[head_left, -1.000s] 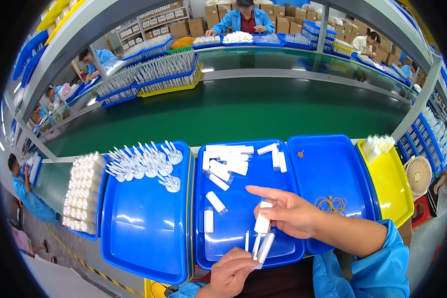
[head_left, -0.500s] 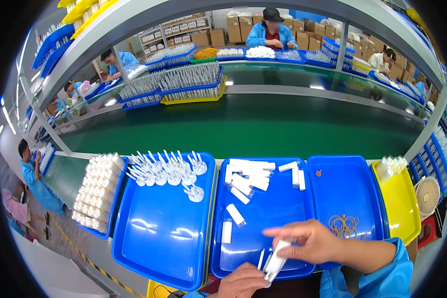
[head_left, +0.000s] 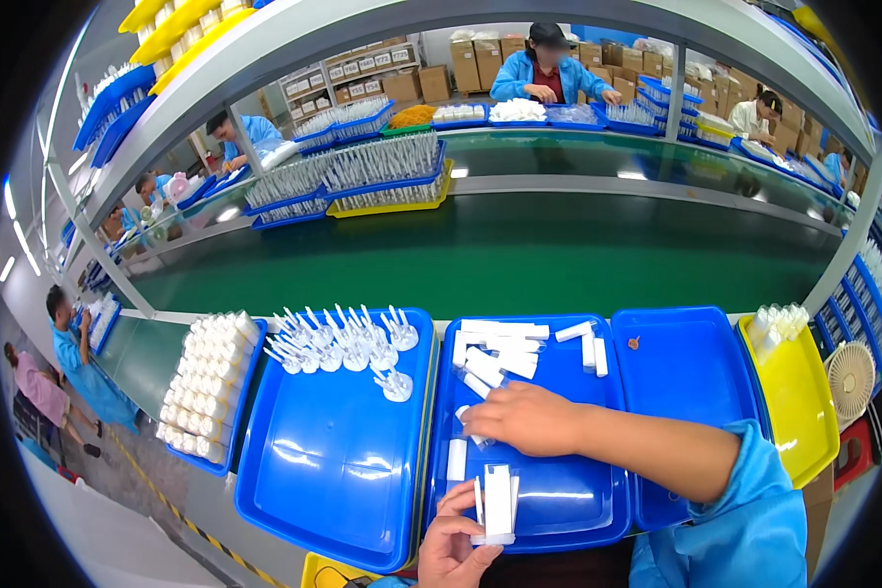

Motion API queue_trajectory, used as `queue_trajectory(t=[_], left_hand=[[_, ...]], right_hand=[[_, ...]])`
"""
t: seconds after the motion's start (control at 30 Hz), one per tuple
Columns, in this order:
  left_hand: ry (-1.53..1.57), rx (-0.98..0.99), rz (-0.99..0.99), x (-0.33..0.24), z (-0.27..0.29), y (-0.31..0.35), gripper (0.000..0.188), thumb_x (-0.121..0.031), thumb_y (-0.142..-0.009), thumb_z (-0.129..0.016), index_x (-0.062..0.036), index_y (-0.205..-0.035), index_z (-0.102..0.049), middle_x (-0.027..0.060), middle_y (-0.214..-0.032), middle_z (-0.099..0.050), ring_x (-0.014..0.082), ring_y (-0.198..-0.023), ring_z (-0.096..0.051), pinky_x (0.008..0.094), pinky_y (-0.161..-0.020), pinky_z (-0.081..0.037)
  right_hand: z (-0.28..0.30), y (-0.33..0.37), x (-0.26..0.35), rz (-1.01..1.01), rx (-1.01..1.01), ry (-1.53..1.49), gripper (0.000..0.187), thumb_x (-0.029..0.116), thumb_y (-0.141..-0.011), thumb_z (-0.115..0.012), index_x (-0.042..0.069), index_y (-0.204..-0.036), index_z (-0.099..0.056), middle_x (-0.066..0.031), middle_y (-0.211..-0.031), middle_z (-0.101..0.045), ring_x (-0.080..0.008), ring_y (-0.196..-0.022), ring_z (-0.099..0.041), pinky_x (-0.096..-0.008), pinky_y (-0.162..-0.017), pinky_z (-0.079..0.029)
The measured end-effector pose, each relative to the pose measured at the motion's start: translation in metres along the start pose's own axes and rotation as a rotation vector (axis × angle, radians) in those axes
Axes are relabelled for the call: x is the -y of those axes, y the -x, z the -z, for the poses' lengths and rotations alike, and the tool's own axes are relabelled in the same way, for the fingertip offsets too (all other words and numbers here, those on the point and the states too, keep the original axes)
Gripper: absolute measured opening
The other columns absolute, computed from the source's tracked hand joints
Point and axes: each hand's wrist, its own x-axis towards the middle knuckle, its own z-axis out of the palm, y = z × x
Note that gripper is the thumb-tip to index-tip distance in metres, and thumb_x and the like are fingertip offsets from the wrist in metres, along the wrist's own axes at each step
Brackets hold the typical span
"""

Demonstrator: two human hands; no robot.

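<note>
Near the front edge, my left hand [head_left: 453, 549] grips a white stand piece [head_left: 493, 538] by its clear base. Thin white prongs rise from that base, with a white rectangular block [head_left: 498, 498] standing upright between them. My right hand [head_left: 521, 417] reaches across the middle blue tray [head_left: 568, 510], its fingers closed over another white block [head_left: 481, 443] that they mostly hide. One more loose block [head_left: 457, 459] lies just nearer. Beyond my right hand is a cluster of white blocks [head_left: 505, 338], some in clear film.
The left blue tray [head_left: 328, 490] holds several white pronged stands [head_left: 353, 343]. A tray of white cylindrical parts [head_left: 206, 382] is farther left. On the right are another blue tray [head_left: 676, 392], a yellow tray [head_left: 794, 421] and a small fan [head_left: 851, 380]. A green conveyor [head_left: 519, 245] runs behind.
My right hand has let go of the block at the stand and moved away and left to a loose block. My left hand has turned the stand upright and shifted slightly left.
</note>
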Motion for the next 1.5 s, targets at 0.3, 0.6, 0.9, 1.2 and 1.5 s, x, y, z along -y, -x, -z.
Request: queue_trajectory(t=[0.3,0.6,0.9,1.2,1.5], left_hand=[[-0.324,0.039,-0.025,-0.011,0.005,-0.004,0.02,0.004,-0.064,-0.072,-0.0031,-0.079,-0.063,0.0091,-0.085,-0.06,0.035,-0.115,-0.043,0.0464,-0.095,-0.033],[-0.498,0.129,-0.109,-0.014,-0.001,-0.009,0.016,0.0,-0.059,-0.075,-0.0039,-0.073,-0.067,0.007,-0.072,-0.06,0.0283,-0.088,-0.055,0.0468,-0.092,-0.035],[-0.586,0.161,-0.196,-0.016,-0.003,-0.02,0.01,-0.003,-0.064,-0.072,-0.0046,-0.072,-0.067,0.0064,-0.073,-0.06,0.0273,-0.087,-0.054,0.0444,-0.089,-0.035],[-0.542,0.221,-0.278,-0.007,0.005,-0.012,0.007,-0.007,-0.067,-0.071,-0.0081,-0.073,-0.067,0.0046,-0.076,-0.061,0.0252,-0.086,-0.053,0.0455,-0.088,-0.033],[-0.573,0.3,-0.329,-0.004,0.015,-0.003,0.008,-0.011,-0.067,-0.071,-0.0121,-0.073,-0.066,0.0028,-0.081,-0.059,0.031,-0.097,-0.047,0.048,-0.09,-0.03]], right_hand=[[0.006,0.02,0.019,-0.32,0.265,0.091,0.034,0.012,-0.077,-0.058,0.009,-0.11,-0.049,-0.008,-0.095,-0.058,-0.017,-0.071,-0.058,-0.0308,-0.059,-0.048],[0.039,0.034,0.047,-0.868,-0.326,-1.893,0.056,0.006,-0.087,-0.056,0.01,-0.137,-0.032,-0.0059,-0.089,-0.058,-0.0115,-0.081,-0.055,-0.0234,-0.068,-0.044],[0.048,0.034,0.054,-0.784,-0.302,-1.959,0.053,0.007,-0.087,-0.055,0.008,-0.136,-0.034,-0.0063,-0.092,-0.059,-0.0139,-0.09,-0.056,-0.029,-0.083,-0.044],[0.073,0.045,0.057,-0.703,-0.168,-1.402,0.04,0.009,-0.088,-0.056,0.008,-0.128,-0.049,-0.0044,-0.093,-0.062,-0.0071,-0.084,-0.056,-0.0232,-0.079,-0.046],[0.072,0.047,0.076,-0.547,-0.081,-1.188,0.041,0.005,-0.084,-0.06,0.006,-0.124,-0.052,-0.0068,-0.097,-0.064,-0.0108,-0.093,-0.057,-0.0277,-0.085,-0.045]])
